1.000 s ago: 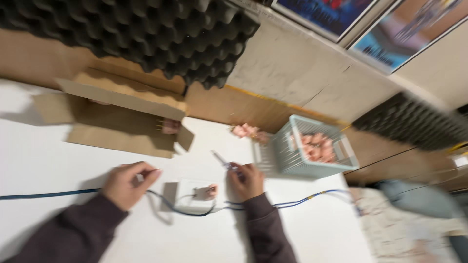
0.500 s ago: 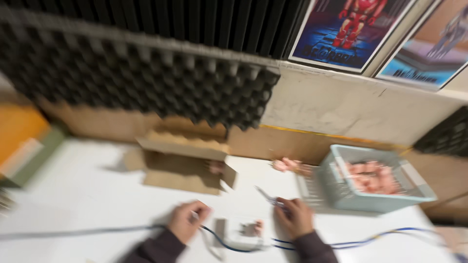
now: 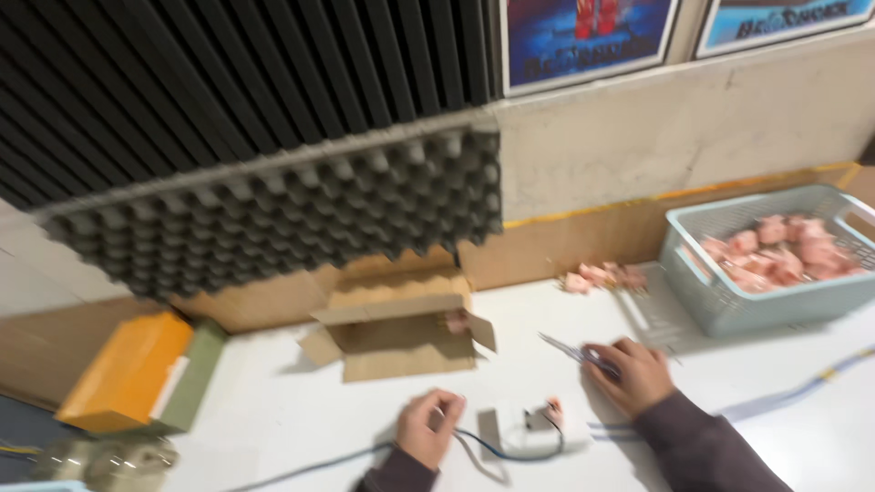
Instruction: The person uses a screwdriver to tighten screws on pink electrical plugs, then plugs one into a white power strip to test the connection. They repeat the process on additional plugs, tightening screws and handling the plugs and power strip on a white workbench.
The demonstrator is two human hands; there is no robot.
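White tabletop: my left hand [image 3: 428, 428] curls, pinching the blue cable [image 3: 474, 442]; my right hand [image 3: 633, 374] grips scissors [image 3: 574, 351], fingers pressed together.

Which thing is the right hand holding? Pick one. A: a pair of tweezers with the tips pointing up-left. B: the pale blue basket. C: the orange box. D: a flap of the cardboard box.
A: the right hand grips a thin metal tool that looks like tweezers, while the orange box, the cardboard box and the pale blue basket all sit apart from it.
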